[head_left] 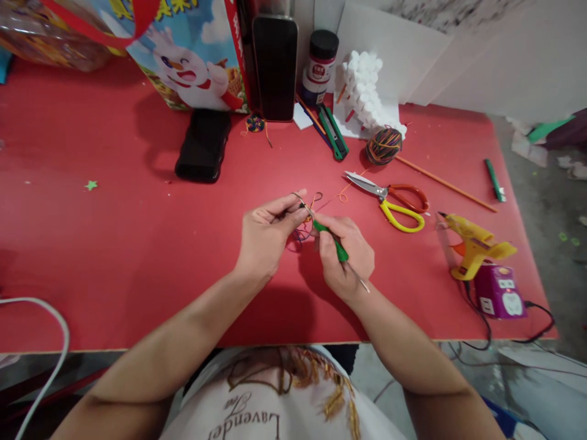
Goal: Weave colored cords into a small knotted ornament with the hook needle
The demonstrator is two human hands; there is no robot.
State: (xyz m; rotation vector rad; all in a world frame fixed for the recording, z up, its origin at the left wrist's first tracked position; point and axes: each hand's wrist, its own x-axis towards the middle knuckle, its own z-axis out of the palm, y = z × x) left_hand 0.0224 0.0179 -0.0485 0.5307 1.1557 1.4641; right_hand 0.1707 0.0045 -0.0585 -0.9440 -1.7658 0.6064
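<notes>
Both hands meet over the middle of the red table. My right hand is closed around a crochet hook with a green grip; its thin metal end sticks out toward my wrist. Thumb and fingers of my left hand pinch multicoloured yarn where the hook's front end meets it. Loose loops hang below the fingertips, and the stitches there are mostly hidden. An orange strand runs from the hands toward a ball of multicoloured yarn at the back right.
Scissors lie right of my hands, near an orange stick and a green box cutter. A yellow glue gun rests at the right by a purple box. Behind are a black case, an upright phone and a jar.
</notes>
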